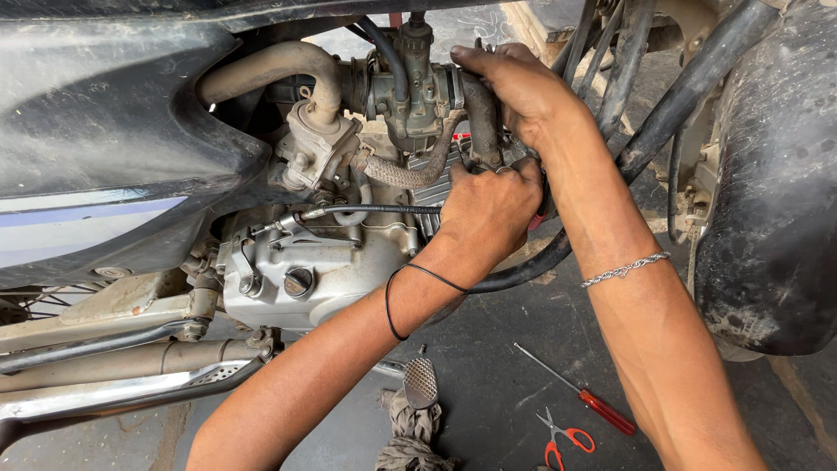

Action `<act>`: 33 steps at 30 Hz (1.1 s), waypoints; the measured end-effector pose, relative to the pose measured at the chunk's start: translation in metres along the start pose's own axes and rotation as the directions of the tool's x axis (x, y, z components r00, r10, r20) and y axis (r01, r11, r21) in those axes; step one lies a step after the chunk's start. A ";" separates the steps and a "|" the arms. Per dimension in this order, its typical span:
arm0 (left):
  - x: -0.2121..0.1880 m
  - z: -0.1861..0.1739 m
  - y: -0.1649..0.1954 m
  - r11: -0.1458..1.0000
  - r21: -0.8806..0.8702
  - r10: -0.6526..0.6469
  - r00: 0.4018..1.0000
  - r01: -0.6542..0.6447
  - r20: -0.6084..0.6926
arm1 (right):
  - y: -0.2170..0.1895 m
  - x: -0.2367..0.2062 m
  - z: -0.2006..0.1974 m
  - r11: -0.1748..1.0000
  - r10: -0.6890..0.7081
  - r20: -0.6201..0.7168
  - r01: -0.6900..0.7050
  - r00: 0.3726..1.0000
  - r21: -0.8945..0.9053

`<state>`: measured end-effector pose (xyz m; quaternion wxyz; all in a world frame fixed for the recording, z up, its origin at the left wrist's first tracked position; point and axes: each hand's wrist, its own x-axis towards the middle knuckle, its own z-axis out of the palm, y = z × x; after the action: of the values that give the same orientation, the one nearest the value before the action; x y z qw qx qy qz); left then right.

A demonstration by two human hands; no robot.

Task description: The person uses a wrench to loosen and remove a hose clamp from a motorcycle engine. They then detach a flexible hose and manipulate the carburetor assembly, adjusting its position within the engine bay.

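Note:
I am looking at a motorcycle engine (296,262) from the side. Its carburettor (410,87) sits at the top, joined to a dark intake pipe (481,118). My right hand (519,87), a silver bracelet on its wrist, reaches in from the lower right and curls over the top of that pipe beside the carburettor. Just below it, my left hand (488,209), with a black band on the wrist, is clenched against the cylinder fins. A small red part of a tool shows at the edge of that fist; the rest of it is hidden.
On the concrete floor lie a red-handled screwdriver (580,397), red-handled scissors (562,440) and a grey rag (414,432) under a metal foot pedal (421,381). A dirty black fender (767,174) stands at the right, black body panels (105,131) at the left, and cables (628,61) above.

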<state>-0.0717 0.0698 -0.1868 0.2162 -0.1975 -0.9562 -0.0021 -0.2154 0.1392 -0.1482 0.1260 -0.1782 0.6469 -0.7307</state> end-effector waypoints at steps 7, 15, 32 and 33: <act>-0.001 0.001 -0.001 1.000 0.025 0.012 0.999 -0.011 -0.039 | 0.005 0.006 -0.004 0.983 0.000 0.144 -0.027 0.990 0.184; 0.000 0.000 0.000 1.000 -0.003 0.009 1.000 -0.009 -0.009 | -0.004 -0.003 0.002 0.997 0.035 0.077 -0.041 0.996 0.066; 0.000 -0.001 0.000 1.000 -0.006 0.010 1.000 -0.010 -0.010 | 0.003 0.003 -0.005 0.978 -0.039 -0.069 0.024 0.997 -0.209; 0.000 -0.001 0.000 1.000 -0.003 0.008 1.000 -0.008 -0.008 | 0.004 0.003 -0.006 0.991 -0.049 -0.023 0.045 0.999 -0.123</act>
<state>-0.0712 0.0694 -0.1855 0.2195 -0.2019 -0.9545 -0.0032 -0.2214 0.1430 -0.1522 0.0891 -0.1912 0.6875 -0.6949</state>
